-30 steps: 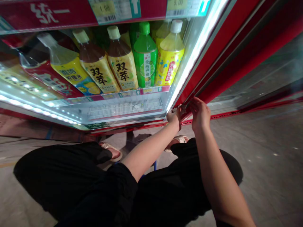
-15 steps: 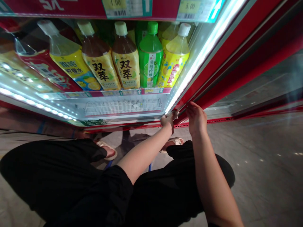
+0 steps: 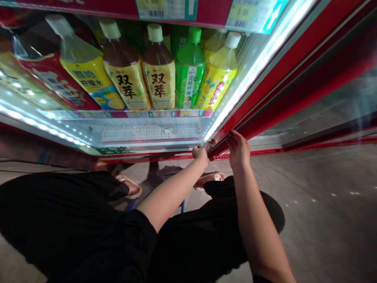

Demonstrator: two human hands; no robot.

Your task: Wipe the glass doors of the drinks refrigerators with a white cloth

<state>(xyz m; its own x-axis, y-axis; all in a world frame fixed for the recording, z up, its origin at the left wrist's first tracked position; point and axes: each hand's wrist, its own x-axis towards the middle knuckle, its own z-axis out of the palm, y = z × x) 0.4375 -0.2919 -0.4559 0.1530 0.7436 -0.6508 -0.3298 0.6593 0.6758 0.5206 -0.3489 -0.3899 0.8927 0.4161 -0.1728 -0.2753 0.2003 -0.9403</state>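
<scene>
My left hand (image 3: 200, 151) is closed at the lower right corner of a lit drinks fridge. A small greyish, crumpled-looking thing (image 3: 209, 145) shows at its fingertips, too small to name. Close by on the right, my right hand (image 3: 240, 149) has its fingers loosely stretched out, their tips against the red door frame (image 3: 250, 126). I see nothing held in it. Both hands are low, near the bottom edge of the red fridge frame (image 3: 223, 135). Part of the left fingers is hidden.
Bottled drinks such as a green bottle (image 3: 190, 72) and a yellow bottle (image 3: 218, 78) stand on the shelf above. Below it lies a white wire rack (image 3: 147, 133). A glass door (image 3: 312, 106) extends to the right. My knees and sandals are close to the fridge base.
The view has shifted slightly, so both hands appear a little further left. They stay at the same corner, the left with the small thing, the right at the door frame.
</scene>
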